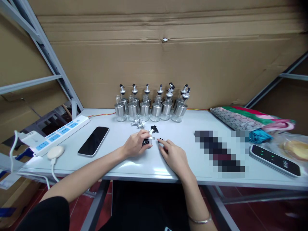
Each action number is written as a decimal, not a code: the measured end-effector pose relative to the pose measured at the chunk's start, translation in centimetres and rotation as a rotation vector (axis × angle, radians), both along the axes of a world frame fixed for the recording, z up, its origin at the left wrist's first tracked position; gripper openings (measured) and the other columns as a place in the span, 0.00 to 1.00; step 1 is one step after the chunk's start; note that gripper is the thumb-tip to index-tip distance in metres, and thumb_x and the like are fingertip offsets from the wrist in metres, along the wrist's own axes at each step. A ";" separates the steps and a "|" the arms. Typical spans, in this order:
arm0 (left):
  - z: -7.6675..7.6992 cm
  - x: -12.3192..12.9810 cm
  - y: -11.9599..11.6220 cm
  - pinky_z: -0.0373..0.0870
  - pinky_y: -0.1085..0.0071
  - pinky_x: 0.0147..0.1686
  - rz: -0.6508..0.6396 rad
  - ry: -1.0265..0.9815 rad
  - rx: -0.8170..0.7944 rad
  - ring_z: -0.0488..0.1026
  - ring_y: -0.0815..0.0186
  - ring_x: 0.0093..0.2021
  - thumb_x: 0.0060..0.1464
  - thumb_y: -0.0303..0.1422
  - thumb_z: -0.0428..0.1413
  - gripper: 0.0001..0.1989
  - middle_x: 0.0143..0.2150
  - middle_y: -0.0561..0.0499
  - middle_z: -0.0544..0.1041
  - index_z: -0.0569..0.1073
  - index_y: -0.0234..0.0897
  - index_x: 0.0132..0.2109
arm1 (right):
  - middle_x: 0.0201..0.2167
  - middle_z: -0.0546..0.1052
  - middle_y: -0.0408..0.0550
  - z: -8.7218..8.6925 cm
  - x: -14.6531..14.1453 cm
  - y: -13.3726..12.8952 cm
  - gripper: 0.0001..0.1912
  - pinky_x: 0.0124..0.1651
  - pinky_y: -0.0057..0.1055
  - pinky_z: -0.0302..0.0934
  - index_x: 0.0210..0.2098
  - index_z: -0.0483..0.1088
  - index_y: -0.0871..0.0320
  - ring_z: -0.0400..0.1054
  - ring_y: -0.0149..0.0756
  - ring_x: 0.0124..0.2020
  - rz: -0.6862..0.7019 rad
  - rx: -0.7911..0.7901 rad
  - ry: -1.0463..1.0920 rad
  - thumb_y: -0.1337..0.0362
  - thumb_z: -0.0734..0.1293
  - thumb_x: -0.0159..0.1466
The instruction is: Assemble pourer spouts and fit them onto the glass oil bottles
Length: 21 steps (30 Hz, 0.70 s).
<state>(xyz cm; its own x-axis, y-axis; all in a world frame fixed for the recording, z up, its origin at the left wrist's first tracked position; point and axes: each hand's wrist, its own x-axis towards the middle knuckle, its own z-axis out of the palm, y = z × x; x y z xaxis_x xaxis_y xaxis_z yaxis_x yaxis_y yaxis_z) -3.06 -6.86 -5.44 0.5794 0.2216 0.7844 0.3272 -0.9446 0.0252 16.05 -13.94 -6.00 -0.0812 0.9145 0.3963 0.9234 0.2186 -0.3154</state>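
Observation:
My left hand [136, 143] is closed around a silver pour spout [151, 137] with a black part at its base, held just above the table. Small black pieces [154, 129] show right behind the spout's top. To the right, my right hand [173, 157] rests low over the table, fingers stretched toward a few tiny black parts [160, 139]; nothing shows in its grasp. Loose silver spouts [138, 123] lie behind my left hand. Beyond them, glass bottles with steel sleeves [144, 109] stand in rows; the back ones and some front ones carry spouts.
A phone [93, 141] and a white power strip [61, 134] lie at left, with a round white charger [55, 152] and cable. A black-topped device [274, 160], a colourful bag [255, 118] and a blurred-out patch [220, 152] are at right. Cardboard [154, 61] closes the back.

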 end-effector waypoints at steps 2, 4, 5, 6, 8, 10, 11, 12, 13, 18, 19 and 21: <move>0.0 0.1 -0.1 0.71 0.67 0.34 -0.015 0.026 0.037 0.71 0.64 0.38 0.60 0.38 0.47 0.15 0.42 0.44 0.69 0.57 0.36 0.51 | 0.29 0.72 0.43 0.1 0.1 -0.1 0.17 0.26 0.26 0.56 0.49 0.71 0.50 0.69 0.31 0.26 0.024 -0.005 0.014 0.64 0.61 0.62; 0.2 0.2 -0.1 0.71 0.66 0.36 -0.027 0.033 0.055 0.71 0.62 0.40 0.60 0.38 0.48 0.15 0.42 0.44 0.70 0.58 0.36 0.51 | 0.29 0.71 0.43 0.2 0.2 -0.2 0.14 0.28 0.26 0.57 0.46 0.73 0.51 0.69 0.31 0.27 0.063 -0.020 0.042 0.64 0.62 0.62; 0.2 0.2 -0.1 0.71 0.66 0.37 -0.030 0.029 0.055 0.71 0.62 0.40 0.60 0.37 0.48 0.15 0.41 0.43 0.70 0.58 0.35 0.50 | 0.30 0.71 0.43 0.2 0.2 -0.2 0.14 0.29 0.27 0.58 0.44 0.74 0.52 0.69 0.31 0.27 0.080 -0.024 0.063 0.65 0.61 0.62; 0.3 0.3 -0.2 0.70 0.66 0.37 -0.033 0.023 0.053 0.71 0.62 0.41 0.60 0.37 0.48 0.15 0.41 0.43 0.70 0.58 0.35 0.50 | 0.31 0.71 0.44 0.2 0.2 -0.2 0.13 0.31 0.27 0.59 0.43 0.74 0.53 0.69 0.31 0.28 0.088 -0.023 0.086 0.66 0.61 0.62; 0.5 0.3 -0.2 0.70 0.66 0.36 -0.036 0.020 0.058 0.71 0.62 0.41 0.60 0.37 0.48 0.14 0.40 0.43 0.71 0.59 0.34 0.50 | 0.32 0.71 0.45 0.2 0.2 -0.1 0.13 0.33 0.28 0.61 0.44 0.74 0.55 0.69 0.32 0.29 0.078 -0.016 0.133 0.66 0.61 0.62; 0.6 0.3 -0.2 0.69 0.66 0.36 -0.037 0.032 0.076 0.71 0.61 0.41 0.60 0.37 0.49 0.14 0.40 0.43 0.71 0.59 0.34 0.49 | 0.32 0.70 0.46 0.0 0.2 -0.1 0.13 0.35 0.30 0.62 0.43 0.74 0.57 0.69 0.33 0.31 0.064 -0.027 0.169 0.67 0.61 0.61; 0.6 0.2 -0.2 0.69 0.66 0.36 -0.038 0.038 0.082 0.71 0.61 0.41 0.60 0.37 0.49 0.14 0.40 0.43 0.71 0.59 0.34 0.49 | 0.32 0.70 0.46 -0.1 0.3 0.0 0.12 0.36 0.30 0.62 0.41 0.74 0.58 0.69 0.34 0.31 0.066 -0.043 0.184 0.67 0.61 0.62; 0.7 0.2 -0.2 0.69 0.66 0.36 -0.039 0.042 0.084 0.71 0.62 0.41 0.60 0.37 0.49 0.14 0.40 0.43 0.72 0.59 0.34 0.49 | 0.31 0.71 0.46 -0.1 0.3 0.0 0.11 0.36 0.31 0.62 0.39 0.74 0.58 0.69 0.34 0.31 0.075 -0.059 0.199 0.68 0.61 0.62; 0.7 0.2 -0.2 0.69 0.66 0.36 -0.039 0.045 0.081 0.71 0.62 0.41 0.60 0.37 0.49 0.14 0.40 0.43 0.72 0.59 0.34 0.50 | 0.31 0.71 0.46 -0.2 0.4 0.0 0.10 0.36 0.31 0.61 0.37 0.74 0.58 0.68 0.35 0.31 0.084 -0.069 0.214 0.68 0.61 0.62; 0.8 0.2 -0.3 0.67 0.67 0.36 -0.045 0.062 0.068 0.71 0.61 0.41 0.61 0.36 0.48 0.14 0.41 0.42 0.73 0.59 0.34 0.51 | 0.33 0.71 0.47 -0.3 0.6 0.0 0.07 0.37 0.32 0.62 0.32 0.71 0.57 0.68 0.35 0.32 0.075 -0.006 0.343 0.67 0.61 0.61; 0.8 0.2 -0.3 0.66 0.67 0.36 -0.045 0.071 0.072 0.71 0.61 0.42 0.61 0.35 0.48 0.14 0.41 0.42 0.73 0.59 0.33 0.51 | 0.33 0.72 0.48 -0.2 0.5 0.0 0.07 0.38 0.33 0.62 0.32 0.71 0.57 0.69 0.35 0.32 0.074 0.006 0.390 0.66 0.61 0.61; 0.8 0.2 -0.3 0.65 0.66 0.36 -0.042 0.098 0.078 0.72 0.61 0.43 0.61 0.35 0.47 0.15 0.42 0.41 0.74 0.59 0.33 0.53 | 0.31 0.74 0.48 0.1 0.3 0.1 0.08 0.37 0.32 0.63 0.33 0.70 0.58 0.69 0.35 0.30 0.073 0.014 0.507 0.65 0.60 0.62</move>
<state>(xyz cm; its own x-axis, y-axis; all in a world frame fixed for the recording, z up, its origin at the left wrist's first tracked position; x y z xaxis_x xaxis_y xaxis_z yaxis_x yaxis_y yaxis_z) -2.85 -7.20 -4.65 0.6613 0.1365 0.7376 0.2850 -0.9553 -0.0787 16.34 -13.86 -5.94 0.0606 0.9080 0.4145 0.6370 0.2845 -0.7164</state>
